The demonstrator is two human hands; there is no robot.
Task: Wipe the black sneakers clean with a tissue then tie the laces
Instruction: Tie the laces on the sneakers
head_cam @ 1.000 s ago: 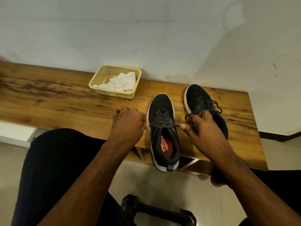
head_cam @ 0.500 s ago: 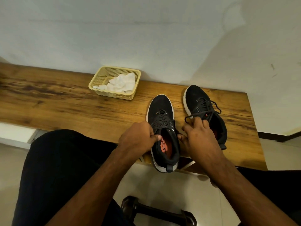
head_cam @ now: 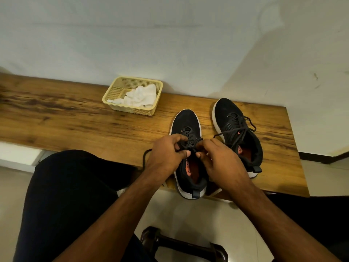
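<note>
Two black sneakers with white soles stand side by side on a wooden bench (head_cam: 75,121), toes toward the wall. Over the left sneaker (head_cam: 186,120), whose heel overhangs the bench's front edge, my left hand (head_cam: 166,154) and my right hand (head_cam: 217,159) meet and each pinches part of its black lace (head_cam: 190,143). One loose lace end (head_cam: 145,157) trails down to the left of my left wrist. The right sneaker (head_cam: 229,114) sits apart, its laces lying loose on top. White crumpled tissue (head_cam: 140,96) lies in a basket.
A yellow plastic basket (head_cam: 117,87) stands against the wall at the bench's back, left of the sneakers. My dark-trousered knee (head_cam: 71,195) is at lower left. A dark dumbbell (head_cam: 181,244) lies on the tiled floor below. The bench ends at right.
My hands were spread apart pulling the lace ends sideways, then came together over the left sneaker's tongue; now both pinch the lace at its middle.
</note>
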